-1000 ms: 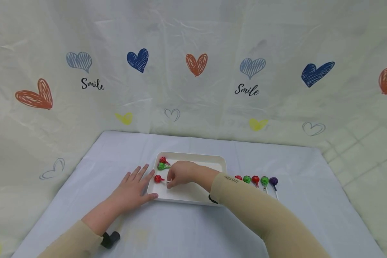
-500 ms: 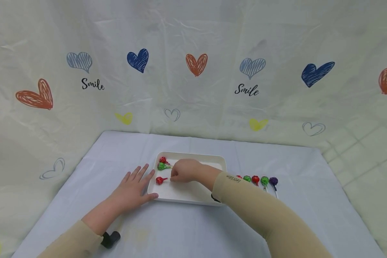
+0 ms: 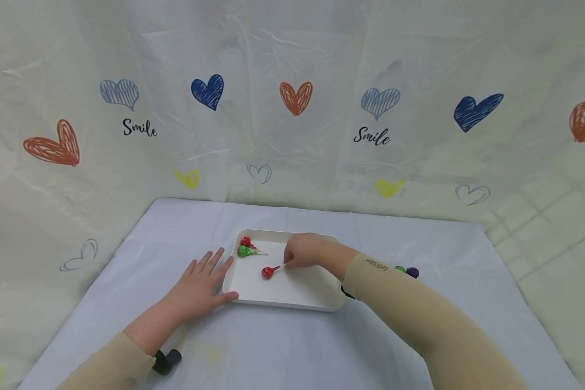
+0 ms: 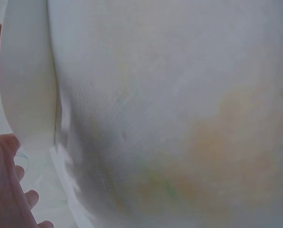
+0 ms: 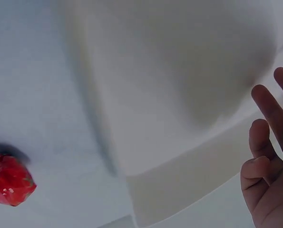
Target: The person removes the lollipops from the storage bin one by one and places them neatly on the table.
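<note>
In the head view my right hand [image 3: 307, 250] pinches the white stick of a red-wrapped lollipop [image 3: 268, 272] over the white tray [image 3: 287, 304]. The lollipop's head points left. A short piece of that stick shows between the fingertips at the right edge of the right wrist view. My left hand [image 3: 200, 290] lies spread at the tray's left side, thumb and fingertips right at the rim. Inside the tray's far left corner lie a green lollipop [image 3: 245, 251] and, behind it, a red lollipop [image 3: 245, 241].
Right of the tray, a purple lollipop [image 3: 412, 272] and a green one [image 3: 400, 268] show past my right sleeve, which covers others there. A red lollipop [image 5: 12, 183] lies on the white cloth in the right wrist view. Behind the table hangs a curtain [image 3: 331, 151] printed with hearts.
My right hand has drawn the red lollipop to the right, away from the tray's left side. The right forearm now hides more of the lollipop row. My left hand has stayed put.
</note>
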A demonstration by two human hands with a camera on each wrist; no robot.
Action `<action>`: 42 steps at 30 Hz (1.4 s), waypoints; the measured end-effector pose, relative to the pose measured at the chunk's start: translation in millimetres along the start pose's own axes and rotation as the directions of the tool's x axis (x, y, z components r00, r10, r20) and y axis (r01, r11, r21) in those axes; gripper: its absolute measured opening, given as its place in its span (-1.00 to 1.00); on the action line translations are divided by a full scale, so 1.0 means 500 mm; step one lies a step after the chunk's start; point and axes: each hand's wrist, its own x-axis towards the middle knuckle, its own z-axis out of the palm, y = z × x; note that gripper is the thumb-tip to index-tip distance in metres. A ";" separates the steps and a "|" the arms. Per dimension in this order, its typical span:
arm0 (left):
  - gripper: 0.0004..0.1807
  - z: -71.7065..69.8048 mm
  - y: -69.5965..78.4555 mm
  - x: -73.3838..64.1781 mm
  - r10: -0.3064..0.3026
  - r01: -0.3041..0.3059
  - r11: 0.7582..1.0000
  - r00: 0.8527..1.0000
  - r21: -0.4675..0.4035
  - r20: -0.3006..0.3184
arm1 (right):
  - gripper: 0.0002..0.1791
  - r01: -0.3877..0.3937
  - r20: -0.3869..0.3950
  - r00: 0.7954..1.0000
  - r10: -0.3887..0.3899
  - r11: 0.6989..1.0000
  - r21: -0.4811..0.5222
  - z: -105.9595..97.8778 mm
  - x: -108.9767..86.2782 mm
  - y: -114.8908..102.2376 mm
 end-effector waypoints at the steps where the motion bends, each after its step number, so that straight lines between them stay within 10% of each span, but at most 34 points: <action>1: 0.07 0.000 0.000 0.000 0.000 0.000 1.000 1.000 -0.002 0.002 | -0.86 -0.005 0.001 1.000 0.005 1.000 -0.005 0.001 -0.003 0.009; 22: 0.09 0.007 -0.010 -0.003 0.014 -0.014 1.000 1.000 -0.019 0.000 | -0.80 -0.100 -0.004 0.995 0.102 0.986 0.132 -0.015 -0.065 0.094; 42: 0.08 0.006 -0.006 0.002 0.011 -0.011 1.000 1.000 -0.005 0.002 | -0.77 0.055 -0.033 0.998 -0.051 0.989 0.137 -0.019 -0.042 0.055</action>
